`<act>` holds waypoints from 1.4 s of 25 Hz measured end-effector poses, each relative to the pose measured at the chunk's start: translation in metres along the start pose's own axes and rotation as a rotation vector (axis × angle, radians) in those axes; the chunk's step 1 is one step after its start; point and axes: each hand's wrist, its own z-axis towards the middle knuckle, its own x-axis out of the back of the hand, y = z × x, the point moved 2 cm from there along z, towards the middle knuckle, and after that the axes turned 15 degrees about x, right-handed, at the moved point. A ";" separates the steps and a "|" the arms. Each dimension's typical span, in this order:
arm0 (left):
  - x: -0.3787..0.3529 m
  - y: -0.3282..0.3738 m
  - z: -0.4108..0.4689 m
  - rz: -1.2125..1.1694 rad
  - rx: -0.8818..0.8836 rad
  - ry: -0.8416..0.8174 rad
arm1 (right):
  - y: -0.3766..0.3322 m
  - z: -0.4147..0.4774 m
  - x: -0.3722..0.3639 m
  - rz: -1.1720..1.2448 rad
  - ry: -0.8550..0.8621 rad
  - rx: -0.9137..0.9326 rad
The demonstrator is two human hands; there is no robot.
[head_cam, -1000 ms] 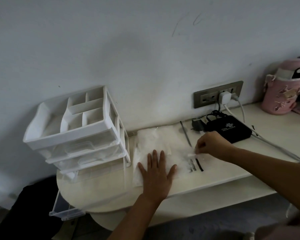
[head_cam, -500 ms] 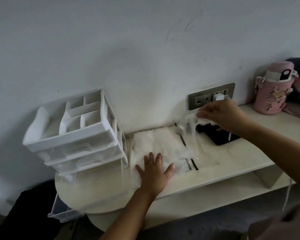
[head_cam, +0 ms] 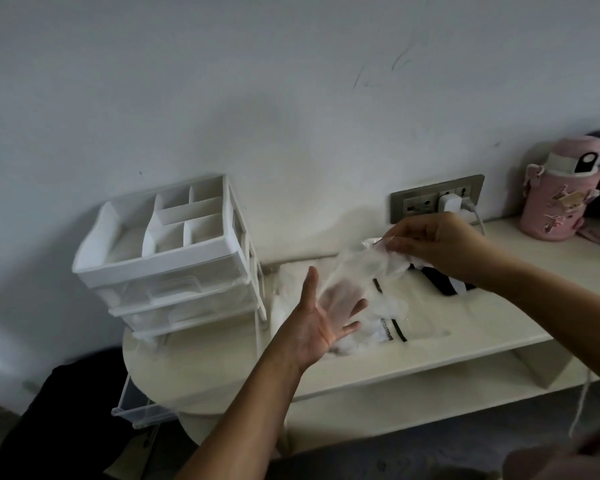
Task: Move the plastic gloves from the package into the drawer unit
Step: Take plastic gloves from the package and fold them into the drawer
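Note:
A clear plastic glove hangs in the air, pinched at its top by my right hand. My left hand is raised off the shelf, palm up and fingers spread, under the glove's lower end; the glove drapes over its fingertips. The clear package with more white gloves lies flat on the cream shelf below both hands. The white drawer unit stands to the left, its divided top tray open to view and its translucent drawers pushed in.
A grey wall socket with a white charger sits behind my right hand. A black box lies partly hidden under my right wrist. A pink bottle stands at the far right. A clear loose drawer rests below the round shelf end.
My right hand has drawn the glove up and out of the package. My left hand has lifted off the package and turned palm up beneath the glove.

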 end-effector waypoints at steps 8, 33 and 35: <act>0.032 0.046 -0.060 0.290 -0.298 0.431 | -0.007 0.010 -0.045 -0.007 -0.545 -0.101; 0.153 0.083 -0.178 0.833 -0.094 0.367 | -0.058 0.077 -0.202 0.051 -0.514 -0.130; 0.152 0.082 -0.178 0.874 -0.078 0.400 | -0.059 0.081 -0.204 0.071 -0.539 -0.207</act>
